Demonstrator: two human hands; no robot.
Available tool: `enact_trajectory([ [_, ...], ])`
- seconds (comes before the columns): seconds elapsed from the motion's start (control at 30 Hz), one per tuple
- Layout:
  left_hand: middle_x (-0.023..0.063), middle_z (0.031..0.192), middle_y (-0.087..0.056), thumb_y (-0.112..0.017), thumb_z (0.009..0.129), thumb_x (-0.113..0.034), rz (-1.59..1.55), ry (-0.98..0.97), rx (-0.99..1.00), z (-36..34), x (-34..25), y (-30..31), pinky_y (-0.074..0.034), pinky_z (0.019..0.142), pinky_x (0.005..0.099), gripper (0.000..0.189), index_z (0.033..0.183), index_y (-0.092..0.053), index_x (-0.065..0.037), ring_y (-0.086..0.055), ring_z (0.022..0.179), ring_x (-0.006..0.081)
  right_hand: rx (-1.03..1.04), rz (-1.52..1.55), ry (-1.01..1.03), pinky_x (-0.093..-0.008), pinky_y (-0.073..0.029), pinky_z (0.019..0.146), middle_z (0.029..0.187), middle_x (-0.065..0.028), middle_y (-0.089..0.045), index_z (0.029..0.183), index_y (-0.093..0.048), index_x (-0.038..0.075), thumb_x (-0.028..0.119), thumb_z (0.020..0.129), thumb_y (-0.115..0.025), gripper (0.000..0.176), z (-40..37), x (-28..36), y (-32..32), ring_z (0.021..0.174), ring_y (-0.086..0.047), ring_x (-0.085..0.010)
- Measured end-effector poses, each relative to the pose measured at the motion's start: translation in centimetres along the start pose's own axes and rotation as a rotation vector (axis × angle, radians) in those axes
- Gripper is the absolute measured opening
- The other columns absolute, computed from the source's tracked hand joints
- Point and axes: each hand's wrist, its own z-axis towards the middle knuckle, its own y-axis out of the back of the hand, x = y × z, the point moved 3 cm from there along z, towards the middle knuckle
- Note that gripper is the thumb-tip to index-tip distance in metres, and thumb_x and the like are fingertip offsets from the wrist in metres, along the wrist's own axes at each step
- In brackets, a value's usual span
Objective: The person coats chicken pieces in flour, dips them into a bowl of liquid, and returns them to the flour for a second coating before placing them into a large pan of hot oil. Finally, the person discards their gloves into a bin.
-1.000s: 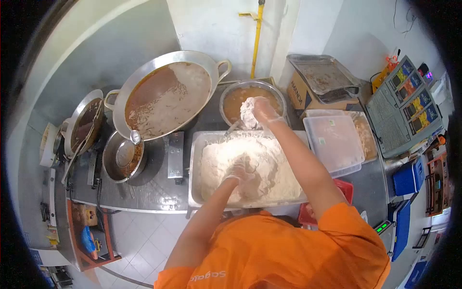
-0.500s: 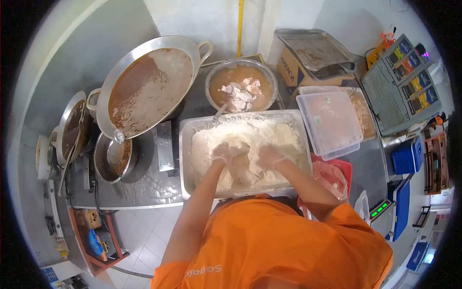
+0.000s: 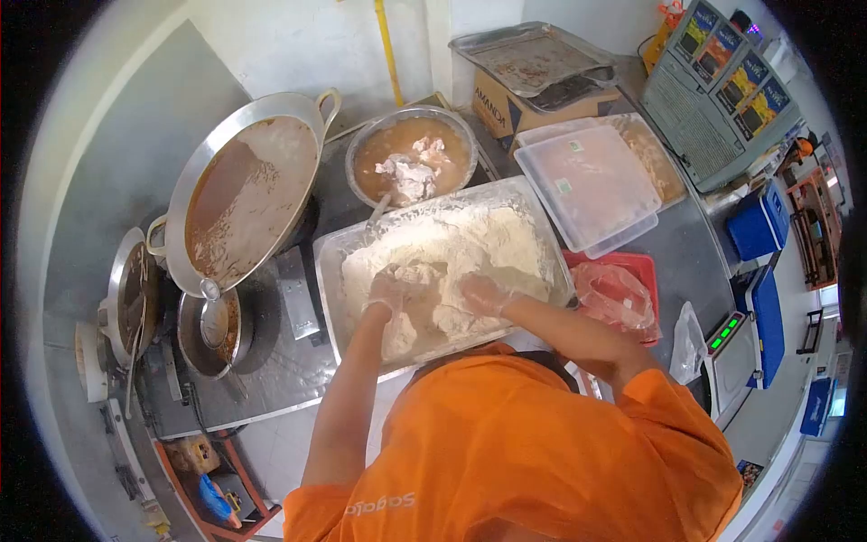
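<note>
A large metal tray (image 3: 327, 287) of white flour (image 3: 506, 226) lies in front of me. My left hand (image 3: 386, 291), in a clear plastic glove, is in the tray beside a flour-coated lump (image 3: 415, 274), its fingertips partly hidden by flour. My right hand (image 3: 485, 294), gloved too, presses into a heap of flour to the right, with its fingertips covered. Between and below the hands the flour is scooped down to the tray's bottom. Just behind the tray stands a metal bowl (image 3: 354, 172) of brownish liquid, with pale floured pieces (image 3: 411, 176) heaped in it.
A wide wok (image 3: 176, 203) of brown oil stands at the left, above a pot with a ladle (image 3: 214, 321). To the right are lidded plastic containers (image 3: 596, 185), a red basket (image 3: 652, 280) with a plastic bag, and a scale (image 3: 730, 348). A cardboard box (image 3: 506, 108) supports trays behind.
My view has turned, so the table appears tilted. My left hand has moved left, away from the middle of the tray, and the hands are farther apart. The flour between them is rearranged.
</note>
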Motion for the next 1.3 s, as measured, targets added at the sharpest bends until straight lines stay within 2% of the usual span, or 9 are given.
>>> enact_trajectory([
  [0.07,0.0138,0.118,-0.067,-0.060,0.090,-0.042,-0.410,0.081,0.117,0.7,1.9,-0.6,-0.047,0.096,0.0369,0.047,0.122,-0.062,-0.007,-0.063,0.108,0.0252,-0.060,0.192,-0.088,-0.0443,-0.052,0.081,0.101,-0.0274,-0.065,0.103,-0.063,-0.004,0.011,0.079,-0.062,0.028,0.2,1.4,3.2,0.095,-0.065,-0.0403],
  [0.13,0.0104,0.120,-0.066,-0.058,0.094,-0.036,0.095,-0.139,-0.072,0.8,2.4,-0.7,-0.043,0.101,0.0338,0.040,0.124,-0.061,-0.011,-0.060,0.112,0.0245,-0.103,0.381,-0.171,-0.0426,-0.052,0.082,0.104,-0.0263,-0.065,0.111,-0.062,-0.003,0.013,0.080,-0.064,0.036,1.1,2.4,5.7,0.097,-0.065,-0.0389],
  [0.33,0.0164,0.107,-0.067,-0.078,0.077,-0.022,0.082,-0.262,-0.228,-3.0,-4.2,-0.3,-0.051,0.086,0.0312,0.072,0.132,-0.046,0.010,-0.063,0.097,0.0251,-0.015,0.876,-0.286,-0.0358,-0.052,0.085,0.108,-0.0206,-0.068,0.129,-0.056,0.001,0.013,0.080,-0.065,0.051,5.8,1.1,4.8,0.097,-0.066,-0.0261],
  [0.47,0.0187,0.110,-0.067,-0.079,0.076,-0.029,-0.157,0.019,-0.199,-7.6,-7.4,1.5,-0.049,0.092,0.0354,0.078,0.136,-0.043,0.007,-0.063,0.102,0.0302,-0.113,0.659,-0.181,-0.0358,-0.052,0.082,0.102,-0.0178,-0.070,0.114,-0.065,0.000,0.008,0.080,-0.061,0.035,5.2,2.4,5.4,0.092,-0.067,-0.0237],
  [0.57,0.0104,0.128,-0.060,-0.066,0.089,-0.026,0.075,0.002,-0.314,-10.8,-9.0,2.3,-0.045,0.101,0.0328,0.034,0.119,-0.066,-0.010,-0.054,0.122,0.0262,-0.133,0.333,-0.202,-0.0370,-0.052,0.081,0.097,-0.0172,-0.072,0.104,-0.069,0.000,0.007,0.078,-0.060,0.029,6.9,1.8,4.7,0.088,-0.069,-0.0258],
  [0.63,0.0083,0.141,-0.052,-0.065,0.089,-0.033,0.258,0.206,0.022,-11.4,-9.8,2.9,-0.041,0.105,0.0314,0.041,0.124,-0.065,-0.012,-0.050,0.128,0.0239,-0.065,0.183,-0.262,-0.0377,-0.052,0.081,0.094,-0.0175,-0.072,0.101,-0.069,0.000,0.007,0.077,-0.060,0.027,7.4,1.0,4.2,0.087,-0.069,-0.0279],
  [0.73,0.0213,0.142,-0.047,-0.073,0.082,-0.037,0.193,0.178,0.143,-11.9,-8.2,2.9,-0.037,0.110,0.0390,0.078,0.145,-0.039,-0.005,-0.047,0.130,0.0323,-0.200,0.348,-0.234,-0.0391,-0.052,0.080,0.094,-0.0203,-0.071,0.100,-0.070,0.001,0.009,0.075,-0.062,0.027,7.3,1.8,8.3,0.088,-0.069,-0.0321],
  [0.87,0.0197,0.143,-0.048,-0.072,0.083,-0.037,0.463,-0.171,0.142,-7.4,0.2,-0.9,-0.035,0.112,0.0381,0.073,0.142,-0.042,-0.008,-0.047,0.130,0.0316,-0.590,0.333,-0.216,-0.0400,-0.052,0.080,0.094,-0.0231,-0.070,0.098,-0.070,0.000,0.013,0.075,-0.064,0.028,11.1,-1.6,14.0,0.090,-0.068,-0.0357],
  [1.3,0.0238,0.118,-0.064,-0.071,0.070,-0.050,0.502,-0.083,0.358,-1.7,-5.7,-6.0,-0.050,0.093,0.0404,0.072,0.123,-0.061,-0.001,-0.063,0.110,0.0334,-0.454,-0.153,-0.522,-0.0423,-0.054,0.077,0.094,-0.0211,-0.071,0.091,-0.073,0.000,0.013,0.086,-0.061,0.018,24.1,-10.6,17.2,0.091,-0.070,-0.0323],
])
